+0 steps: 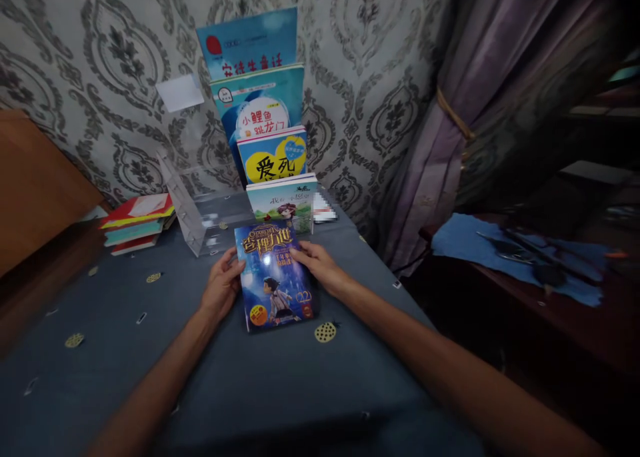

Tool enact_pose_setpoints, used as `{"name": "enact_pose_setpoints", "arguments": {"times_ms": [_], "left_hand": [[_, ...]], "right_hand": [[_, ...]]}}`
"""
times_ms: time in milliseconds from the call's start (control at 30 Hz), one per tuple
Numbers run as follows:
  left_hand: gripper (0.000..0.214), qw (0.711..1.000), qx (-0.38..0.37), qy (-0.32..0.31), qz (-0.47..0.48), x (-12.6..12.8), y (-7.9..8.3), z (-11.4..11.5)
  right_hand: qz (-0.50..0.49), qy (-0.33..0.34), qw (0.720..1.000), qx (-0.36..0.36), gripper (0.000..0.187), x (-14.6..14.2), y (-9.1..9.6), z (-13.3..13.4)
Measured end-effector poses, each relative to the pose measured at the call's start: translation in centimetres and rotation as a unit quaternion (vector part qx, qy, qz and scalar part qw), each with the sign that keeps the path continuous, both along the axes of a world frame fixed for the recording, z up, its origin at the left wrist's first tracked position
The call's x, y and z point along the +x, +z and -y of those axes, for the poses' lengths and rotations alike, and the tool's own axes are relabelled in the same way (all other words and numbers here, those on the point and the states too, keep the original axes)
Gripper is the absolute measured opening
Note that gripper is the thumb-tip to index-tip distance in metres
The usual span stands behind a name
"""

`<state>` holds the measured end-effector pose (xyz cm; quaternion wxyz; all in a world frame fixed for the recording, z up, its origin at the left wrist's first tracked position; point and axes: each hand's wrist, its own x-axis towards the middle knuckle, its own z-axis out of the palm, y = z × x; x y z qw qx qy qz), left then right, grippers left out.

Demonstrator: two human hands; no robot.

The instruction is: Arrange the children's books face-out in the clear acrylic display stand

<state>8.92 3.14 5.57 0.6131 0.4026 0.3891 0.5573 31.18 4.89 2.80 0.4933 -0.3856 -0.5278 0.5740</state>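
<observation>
A dark blue book (275, 277) with gold lettering and a cartoon figure on its cover is held between my two hands, tilted face-up toward me. My left hand (223, 277) grips its left edge, thumb on the front. On the opposite edge, my right hand (317, 264) has its thumb and fingers closed on the cover's upper right. Just behind it, several books stand in stepped rows in a clear acrylic rack (200, 210): a green one (275, 200), a yellow-and-blue one (273, 157), a teal one (260, 97) and a taller blue one (255, 40).
A stack of books (137, 220) lies left of the rack on the blue patterned tablecloth (125, 350). Patterned wallpaper backs the table. To the right hang a tied purple curtain (425, 144) and a blue cloth (500, 250) on a dark surface. A brown panel (40, 184) stands far left.
</observation>
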Motion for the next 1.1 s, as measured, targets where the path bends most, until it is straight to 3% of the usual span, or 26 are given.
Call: {"name": "enact_pose_setpoints", "arguments": {"times_ms": [300, 500, 667, 933, 1100], "left_hand": [[0.049, 0.997, 0.058, -0.016, -0.037, 1.3, 2.0, -1.3], [0.052, 0.995, 0.085, -0.006, -0.059, 2.6, 3.1, -3.0], [0.050, 0.988, 0.139, 0.009, -0.060, 3.0, 4.2, -5.1], [0.047, 0.939, 0.319, 0.075, -0.105, 3.5, 7.2, -8.7], [0.048, 0.906, 0.378, 0.126, -0.147, 3.7, 8.3, -10.0]], "right_hand": [[-0.019, -0.045, 0.996, 0.078, 0.039, 0.9, 1.7, -0.4], [0.031, -0.079, 0.984, 0.154, 0.038, 1.8, 2.7, -1.9], [0.103, -0.097, 0.966, 0.215, 0.035, 2.4, 4.7, -3.7], [0.143, -0.123, 0.911, 0.367, 0.045, 2.9, 8.9, -6.5], [0.183, -0.152, 0.887, 0.396, 0.051, 3.0, 10.4, -7.6]]}}
